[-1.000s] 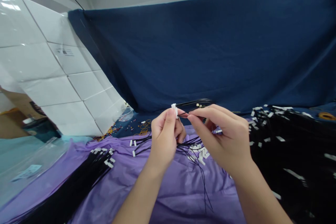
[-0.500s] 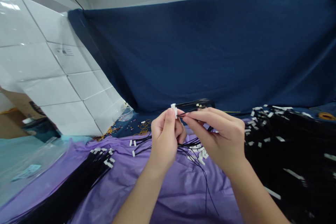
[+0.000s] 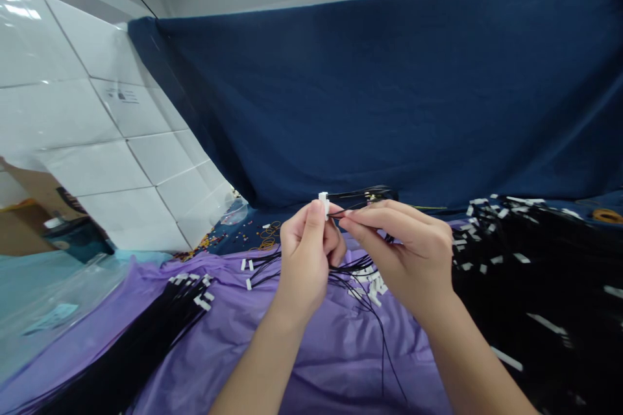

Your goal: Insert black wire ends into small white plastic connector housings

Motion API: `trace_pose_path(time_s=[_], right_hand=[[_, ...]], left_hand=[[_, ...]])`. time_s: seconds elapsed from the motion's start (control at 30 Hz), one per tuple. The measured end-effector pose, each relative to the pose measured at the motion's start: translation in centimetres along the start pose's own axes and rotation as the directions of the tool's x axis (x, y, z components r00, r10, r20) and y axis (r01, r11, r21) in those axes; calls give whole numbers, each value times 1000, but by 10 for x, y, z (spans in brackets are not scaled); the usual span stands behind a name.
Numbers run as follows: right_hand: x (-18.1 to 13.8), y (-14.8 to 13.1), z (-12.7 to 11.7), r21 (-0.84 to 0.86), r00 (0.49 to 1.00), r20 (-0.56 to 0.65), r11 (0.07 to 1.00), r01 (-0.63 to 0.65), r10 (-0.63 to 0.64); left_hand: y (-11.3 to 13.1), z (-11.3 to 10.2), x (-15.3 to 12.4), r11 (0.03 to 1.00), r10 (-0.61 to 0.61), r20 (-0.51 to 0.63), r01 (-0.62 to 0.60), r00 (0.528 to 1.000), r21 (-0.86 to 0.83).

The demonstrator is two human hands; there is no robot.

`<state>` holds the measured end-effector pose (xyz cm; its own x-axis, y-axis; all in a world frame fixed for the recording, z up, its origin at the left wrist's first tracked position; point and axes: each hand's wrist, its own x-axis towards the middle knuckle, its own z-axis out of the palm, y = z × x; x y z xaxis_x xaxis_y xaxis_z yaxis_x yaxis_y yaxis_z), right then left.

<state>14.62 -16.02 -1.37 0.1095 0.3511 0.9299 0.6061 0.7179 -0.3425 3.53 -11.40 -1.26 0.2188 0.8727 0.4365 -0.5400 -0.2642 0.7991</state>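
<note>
A small white plastic connector stands upright between the thumb and fingers of my left hand. Close on its right, my right hand pinches a thin black wire that runs up to the connector's side. Whether the wire's tip sits inside the connector is too small to tell. Below my hands, several black wires trail over the purple cloth, some passing behind my left hand. Loose white connectors lie in a heap under my right hand, partly hidden by it.
At the left lies a bundle of black wires with white ends. A large pile of black wires covers the right. White boxes are stacked at the left, and a blue curtain hangs behind. Rubber bands lie beyond the cloth.
Both hands stay almost in place, the left still on the connector and the right still on the wire. The whole view has shifted very slightly.
</note>
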Motion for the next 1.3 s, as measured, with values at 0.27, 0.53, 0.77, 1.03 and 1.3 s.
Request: trace_pose_path(time_s=[0.27,0.53,0.77,1.03,1.3], right_hand=[[-1,7,6,9,993,-54,994,108,-107],[-1,12,4,-55,981,-74,983,175,-179],[-1,14,0,-52,973,-58,974,221,-224],[-1,19,1,-25,967,-43,968,250,-251],[0,23,3,-64,965,-39,964,257,-260]], left_hand=[[3,2,-1,997,-51,-10,50,999,-61],[4,0,0,994,-91,19,92,996,-58],[3,1,-1,990,-120,47,123,992,-67],[0,4,-1,986,-138,39,141,990,-85],[0,4,-1,987,-137,35,140,990,-80]])
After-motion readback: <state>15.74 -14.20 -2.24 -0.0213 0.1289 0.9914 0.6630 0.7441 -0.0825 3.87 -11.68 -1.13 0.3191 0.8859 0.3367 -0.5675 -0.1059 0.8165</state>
